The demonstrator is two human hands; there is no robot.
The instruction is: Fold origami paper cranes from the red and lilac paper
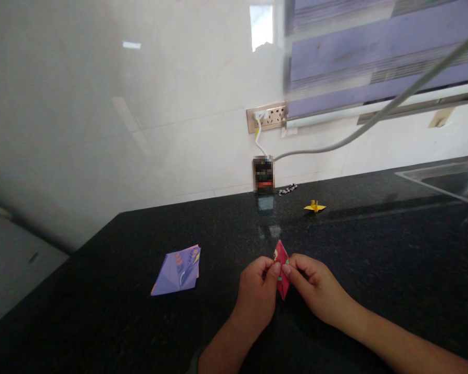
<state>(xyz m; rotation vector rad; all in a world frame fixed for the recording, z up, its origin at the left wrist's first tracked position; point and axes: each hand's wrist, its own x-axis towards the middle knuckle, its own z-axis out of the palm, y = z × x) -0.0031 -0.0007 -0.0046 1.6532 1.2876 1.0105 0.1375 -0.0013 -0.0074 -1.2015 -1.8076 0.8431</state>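
Over the dark countertop (230,234), the left hand (257,291) and the right hand (315,284) pinch opposite sides of the red folded paper (281,255); the purple paper (176,270) lies to the left, the yellow paper bird (315,208) beyond.

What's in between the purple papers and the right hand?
In the head view, going from the purple papers to the right hand: bare dark counter, then the left hand, then the red folded paper pinched by both hands.

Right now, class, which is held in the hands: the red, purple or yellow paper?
The red paper, pinched between the left hand and right hand; the purple paper and yellow paper lie untouched on the counter.
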